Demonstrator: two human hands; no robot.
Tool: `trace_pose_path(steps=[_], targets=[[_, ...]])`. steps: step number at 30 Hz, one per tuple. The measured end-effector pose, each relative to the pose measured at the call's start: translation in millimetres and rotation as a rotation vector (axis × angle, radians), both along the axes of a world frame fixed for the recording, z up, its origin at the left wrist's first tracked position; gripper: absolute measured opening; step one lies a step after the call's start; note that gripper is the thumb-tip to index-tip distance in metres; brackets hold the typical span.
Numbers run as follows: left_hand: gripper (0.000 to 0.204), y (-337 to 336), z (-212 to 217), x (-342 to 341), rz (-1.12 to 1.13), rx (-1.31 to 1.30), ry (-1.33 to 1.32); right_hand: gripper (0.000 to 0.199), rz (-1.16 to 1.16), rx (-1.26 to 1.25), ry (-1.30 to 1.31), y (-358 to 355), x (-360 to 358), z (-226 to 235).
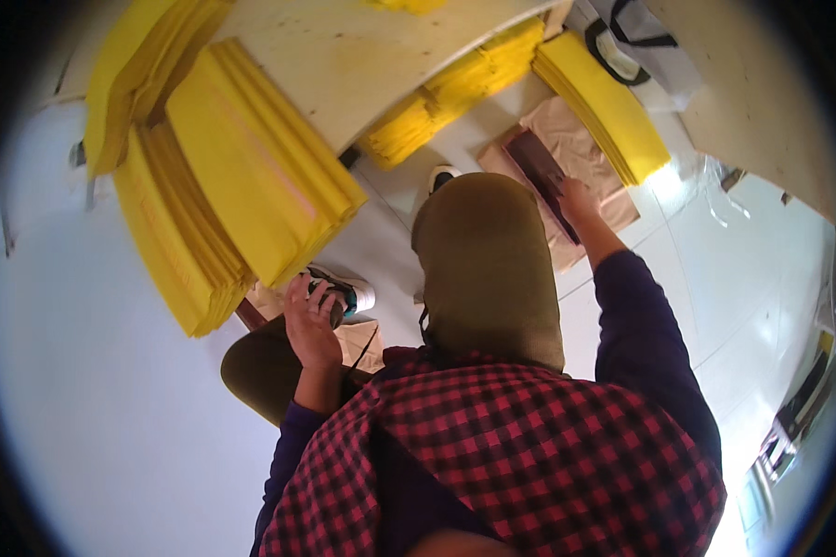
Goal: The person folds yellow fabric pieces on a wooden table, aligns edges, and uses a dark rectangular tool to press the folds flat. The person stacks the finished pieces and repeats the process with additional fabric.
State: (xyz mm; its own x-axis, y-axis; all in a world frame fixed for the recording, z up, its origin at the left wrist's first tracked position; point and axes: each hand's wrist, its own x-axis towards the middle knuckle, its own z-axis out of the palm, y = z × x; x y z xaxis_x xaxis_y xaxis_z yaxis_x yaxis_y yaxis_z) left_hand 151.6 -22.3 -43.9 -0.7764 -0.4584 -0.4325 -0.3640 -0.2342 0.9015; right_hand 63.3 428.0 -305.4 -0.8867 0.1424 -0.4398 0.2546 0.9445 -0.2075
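We see the maroon strip (527, 158) lying slantwise on a tan sheet (557, 125) on the floor (706, 269), ahead and to our right. Our right hand (578, 200) reaches down onto its near part, fingers bent over it; we cannot tell whether they pinch it or only press. Our left hand (308, 320) is well apart, by the left shoe (364, 293), its fingers partly curled over a small dark thing (326, 304); we cannot make out what that is, nor how firmly it is held. More tan material (360, 342) shows just beside that hand's wrist.

Right beside the sheet, we have a yellow stack (608, 116). A yellow bundle (455, 93) sits at the edge of the pale worktop (344, 56), between the strip and the large yellow piles (255, 158) on our left, which hang in thick folds above the left hand. A pale bag (664, 70) with black handles stands at upper right. Our olive trousers (483, 269) and red checked top (529, 427) fill the middle.
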Motion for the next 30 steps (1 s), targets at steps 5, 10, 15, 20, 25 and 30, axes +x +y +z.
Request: trace_pose_path(steps=[5,10,15,20,25,30], targets=[[0.035,-3.6,-2.2,14.5,-0.005,-0.034,0.115,0.018,0.104,0.000,0.197,10.6,21.9,80.5],[0.028,-15.0,6.8,22.9,-0.188,-0.357,0.286,0.023,-0.057,-0.003,0.341,31.4,47.0,170.1],[0.030,-20.1,28.9,16.9,-0.352,-0.889,0.563,0.017,-0.196,-0.238,0.557,41.8,68.8,271.0],[0.041,-21.0,57.5,-6.4,-0.443,-1.137,0.739,0.015,-0.191,-0.539,0.729,16.1,74.2,372.1],[0.050,-22.7,65.8,-34.3,-0.532,-1.352,0.724,0.018,-0.069,-0.725,0.728,-40.6,76.1,458.9],[0.054,-22.8,49.6,-46.7,-0.593,-1.420,0.679,0.011,0.082,-0.975,0.679,-118.6,54.9,500.8]])
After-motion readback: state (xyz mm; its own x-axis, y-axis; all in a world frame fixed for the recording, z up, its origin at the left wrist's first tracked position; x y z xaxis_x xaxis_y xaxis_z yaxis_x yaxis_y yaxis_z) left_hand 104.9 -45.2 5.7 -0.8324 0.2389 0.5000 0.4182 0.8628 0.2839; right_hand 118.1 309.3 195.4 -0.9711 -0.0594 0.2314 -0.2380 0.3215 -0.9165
